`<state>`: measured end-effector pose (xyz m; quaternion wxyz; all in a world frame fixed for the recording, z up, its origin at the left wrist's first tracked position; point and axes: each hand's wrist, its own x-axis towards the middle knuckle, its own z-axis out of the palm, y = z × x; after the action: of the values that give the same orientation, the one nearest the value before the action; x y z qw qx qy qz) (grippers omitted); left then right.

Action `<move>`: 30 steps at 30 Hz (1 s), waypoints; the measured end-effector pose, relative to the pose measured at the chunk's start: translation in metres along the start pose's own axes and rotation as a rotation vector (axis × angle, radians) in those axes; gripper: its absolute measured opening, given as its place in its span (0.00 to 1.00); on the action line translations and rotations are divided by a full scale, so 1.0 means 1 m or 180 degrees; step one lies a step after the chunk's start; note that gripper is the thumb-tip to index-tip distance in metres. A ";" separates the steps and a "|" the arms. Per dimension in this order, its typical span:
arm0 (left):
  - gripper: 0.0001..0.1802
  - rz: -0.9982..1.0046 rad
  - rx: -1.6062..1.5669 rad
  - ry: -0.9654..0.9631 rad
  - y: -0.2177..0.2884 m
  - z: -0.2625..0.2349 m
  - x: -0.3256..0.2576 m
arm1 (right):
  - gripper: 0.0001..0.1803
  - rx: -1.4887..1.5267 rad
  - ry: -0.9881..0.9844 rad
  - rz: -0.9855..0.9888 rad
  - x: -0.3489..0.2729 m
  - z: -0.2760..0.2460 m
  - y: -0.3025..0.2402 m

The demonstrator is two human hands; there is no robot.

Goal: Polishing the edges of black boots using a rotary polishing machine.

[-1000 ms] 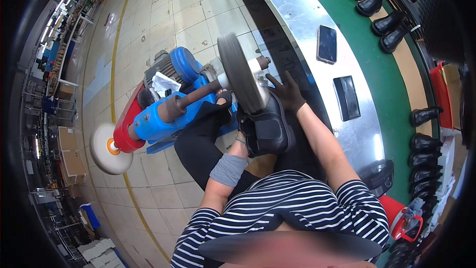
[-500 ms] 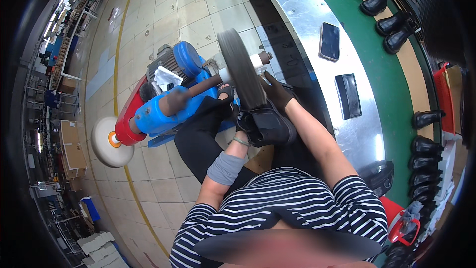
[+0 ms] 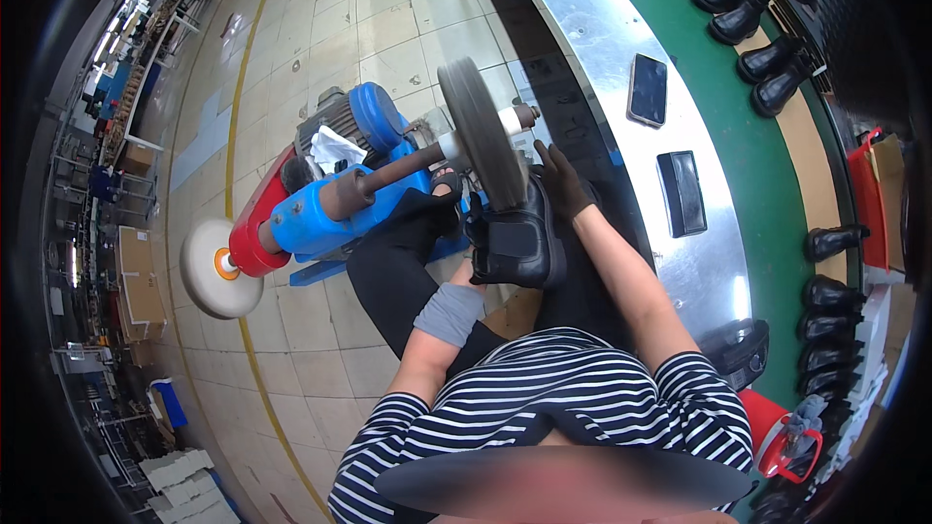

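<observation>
A black leather ankle boot (image 3: pixel 515 243) is held above my lap, its toe against the dark spinning buffing wheel (image 3: pixel 482 131). My right hand (image 3: pixel 566 184), in a dark glove, holds the boot along its outer side near the toe. Two of its fingers reach past the toe beside the wheel; the thumb is hidden. The boot hides most of my left hand (image 3: pixel 474 254), which holds it from the left, around the ankle opening. A grey band (image 3: pixel 449 315) covers my left forearm.
The wheel's shaft (image 3: pixel 403 173) belongs to a blue and red polishing machine (image 3: pixel 311 218) with a pale wheel (image 3: pixel 221 281) at its far end. On the metal bench (image 3: pixel 602 39) lie a phone (image 3: pixel 648 90) and a black wallet-like case (image 3: pixel 682 194). Black boots (image 3: pixel 782 82) line the right side.
The boot has turned and swung up, showing more of its side and elastic panel and covering my left hand more. My right hand has moved slightly right beside it.
</observation>
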<state>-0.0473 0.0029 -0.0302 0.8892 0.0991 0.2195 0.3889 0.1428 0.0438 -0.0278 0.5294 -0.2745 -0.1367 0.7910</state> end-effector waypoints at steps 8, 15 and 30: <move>0.26 -0.0778 -0.0686 0.0015 -0.005 0.026 -0.004 | 0.34 -0.1958 -0.0095 -0.0538 0.054 -0.081 0.035; 0.26 -0.0611 -0.0308 0.0251 -0.024 -0.040 0.017 | 0.46 -0.3094 -0.0152 -0.0407 -0.104 0.000 0.005; 0.17 0.1105 0.0911 -0.0378 -0.020 -0.041 0.059 | 0.32 0.0657 0.0723 0.0556 -0.140 0.063 0.014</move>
<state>-0.0178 0.0333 -0.0915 0.7973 0.2832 0.1994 0.4944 0.1363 -0.0844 0.0567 0.4960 -0.3171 0.0303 0.8078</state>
